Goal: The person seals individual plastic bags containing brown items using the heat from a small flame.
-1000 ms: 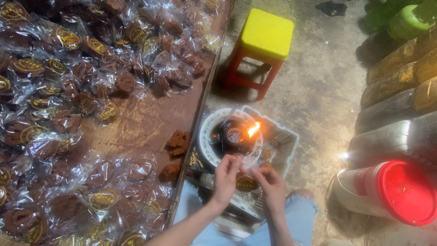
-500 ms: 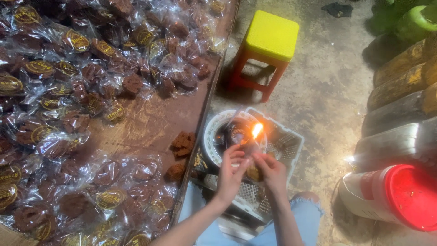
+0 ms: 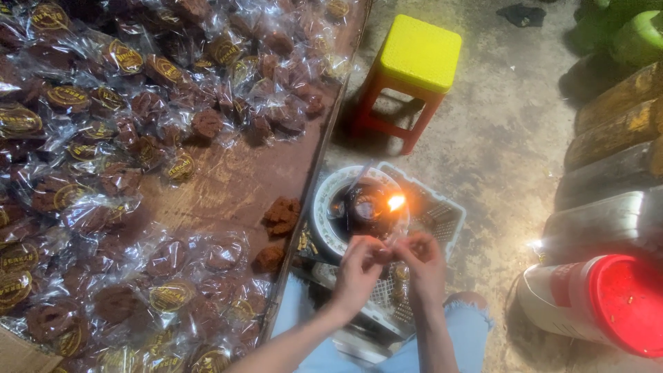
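Observation:
My left hand (image 3: pixel 359 268) and my right hand (image 3: pixel 421 264) meet in front of me, pinching a small clear plastic bag (image 3: pixel 392 243) between their fingertips. The bag's edge is held close to a small flame (image 3: pixel 396 202) that burns on a dark lamp standing in a round patterned dish (image 3: pixel 326 213). The dish rests on a pale plastic crate (image 3: pixel 442 214). What is inside the bag is hidden by my fingers.
A brown table (image 3: pixel 228 186) at left is heaped with several bagged brown cakes (image 3: pixel 159 72); two unwrapped cakes (image 3: pixel 282 214) lie near its edge. A yellow-topped stool (image 3: pixel 418 55) stands beyond the crate. A white bucket with a red lid (image 3: pixel 615 304) lies at right.
Both hands have dropped slightly away from the flame and drawn closer together. The camera has shifted a little, so the scene sits higher and more to the right.

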